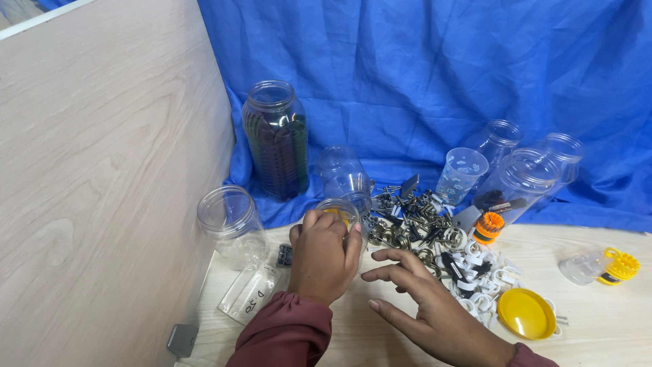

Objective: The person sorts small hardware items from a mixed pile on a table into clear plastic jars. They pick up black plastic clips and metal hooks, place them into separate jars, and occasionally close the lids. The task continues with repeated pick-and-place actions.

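left hand (324, 253) grips small jar (343, 216) | right hand (426, 301) open (by hardware pile (421, 224))

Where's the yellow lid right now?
In the head view, the yellow lid lies flat on the wooden table, to the right of the right hand, at the edge of the pile of white clips.

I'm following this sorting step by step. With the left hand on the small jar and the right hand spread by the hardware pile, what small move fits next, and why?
Probably the right hand should pinch one loose piece from the hardware pile. Its fingers hover open and empty at the pile's near edge, while the left hand grips the small clear jar right beside it.
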